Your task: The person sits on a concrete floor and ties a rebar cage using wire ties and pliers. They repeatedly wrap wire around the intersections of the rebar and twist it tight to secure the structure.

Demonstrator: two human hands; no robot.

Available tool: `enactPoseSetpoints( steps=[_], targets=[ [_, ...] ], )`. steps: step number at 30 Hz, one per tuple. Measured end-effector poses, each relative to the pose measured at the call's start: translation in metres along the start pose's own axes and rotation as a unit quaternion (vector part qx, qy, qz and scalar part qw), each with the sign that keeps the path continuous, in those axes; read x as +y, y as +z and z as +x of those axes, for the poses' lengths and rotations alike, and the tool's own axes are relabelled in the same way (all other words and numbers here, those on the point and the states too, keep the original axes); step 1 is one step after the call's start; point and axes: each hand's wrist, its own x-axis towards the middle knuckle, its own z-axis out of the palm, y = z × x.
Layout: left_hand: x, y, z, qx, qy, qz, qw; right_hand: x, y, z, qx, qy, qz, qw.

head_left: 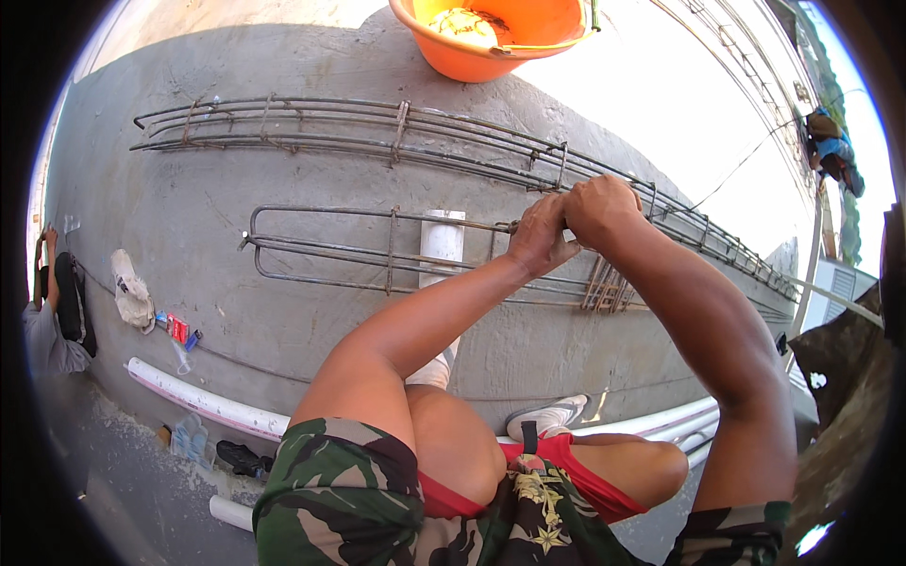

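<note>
My left hand (545,236) is closed beside the upper bar of the nearer rebar cage (326,213), a narrow frame of steel bars with a rounded left end. Against it, my right hand (604,209) is also closed, fingers curled down. A small dark piece shows at the left hand's edge; what the fingers grip is hidden. Just beyond my hands runs a longer rebar cage (326,143) with square stirrups. Several stirrups (604,286) are bunched together below my right wrist. A white pipe piece (442,243) sits under the nearer cage.
An orange tub (462,64) stands at the far side. White pipes (212,400) lie near my feet. A white bag (132,292) and small packets (177,328) are on the left. One person (57,321) is at the left rim, another (830,151) at the far right.
</note>
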Motion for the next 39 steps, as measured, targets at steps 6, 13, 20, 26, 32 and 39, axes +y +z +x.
enactPoseSetpoints(
  steps=[6, 13, 20, 26, 32, 39],
  targets=[
    [0.029, 0.0, 0.002, 0.009, -0.112, 0.001, 0.994, 0.012, -0.019, 0.021, -0.179, 0.0, 0.076, 0.981],
    [-0.005, -0.021, 0.041, -0.098, -0.04, -0.078, 0.991, -0.004, 0.018, -0.015, 0.23, 0.013, -0.167, 0.959],
    [0.008, -0.002, 0.017, -0.093, 0.006, 0.037, 0.995, 0.031, 0.024, -0.01, 0.052, -0.046, 0.115, 0.991],
    [0.0, 0.015, 0.018, -0.084, -0.019, 0.052, 0.995, 0.04, -0.003, -0.009, -0.102, -0.012, 0.116, 0.988],
    [-0.003, -0.016, 0.042, -0.309, -0.101, -0.01, 0.946, 0.026, 0.077, 0.004, 0.173, 0.025, -0.021, 0.984],
    [0.012, -0.075, 0.043, -0.321, -0.196, -0.081, 0.923, 0.072, 0.142, -0.036, -0.263, -0.028, 0.403, 0.876]
  ],
)
